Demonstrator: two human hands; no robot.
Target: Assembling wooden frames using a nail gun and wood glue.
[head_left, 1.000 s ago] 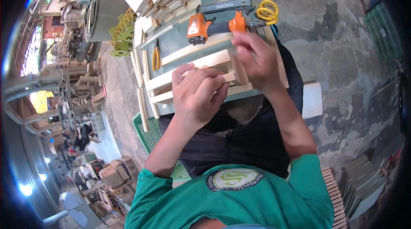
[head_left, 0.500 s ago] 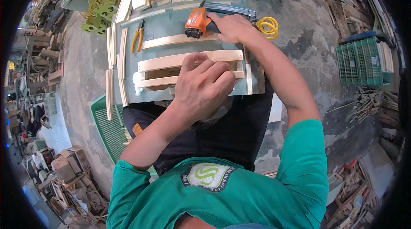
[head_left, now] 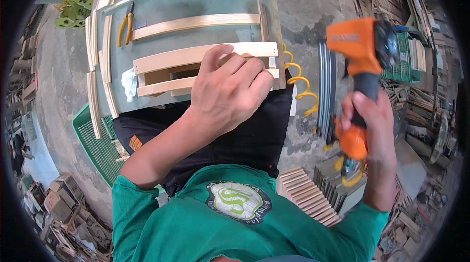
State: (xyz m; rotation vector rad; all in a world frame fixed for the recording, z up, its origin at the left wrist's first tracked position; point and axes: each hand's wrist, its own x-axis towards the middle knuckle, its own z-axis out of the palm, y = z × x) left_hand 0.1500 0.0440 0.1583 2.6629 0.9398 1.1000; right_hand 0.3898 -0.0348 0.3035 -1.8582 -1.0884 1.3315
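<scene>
My right hand (head_left: 369, 110) is wrapped round the dark handle of an orange and black nail gun (head_left: 353, 39), lifted off to the right of the bench. The gun is smeared by motion, and a yellow coiled air hose (head_left: 307, 85) trails near it. My left hand (head_left: 230, 88) is closed over a small frame of pale wooden slats (head_left: 171, 61) at the bench's near edge. Its fingers curl between the two long slats, the fingertips partly hidden. A white rag or wad (head_left: 129, 84) touches the frame's left end.
On the green-grey bench (head_left: 161, 10) lie yellow-handled pliers (head_left: 126, 24), a loose wooden strip (head_left: 196, 23) and several strips along the left edge. A green crate (head_left: 93, 142) stands below left. Stacked slats (head_left: 306, 196) sit low on the right, near my right arm.
My right hand has lifted the nail gun off the bench and swung it right, toward me. My left hand stays on the wooden frame. The view has shifted.
</scene>
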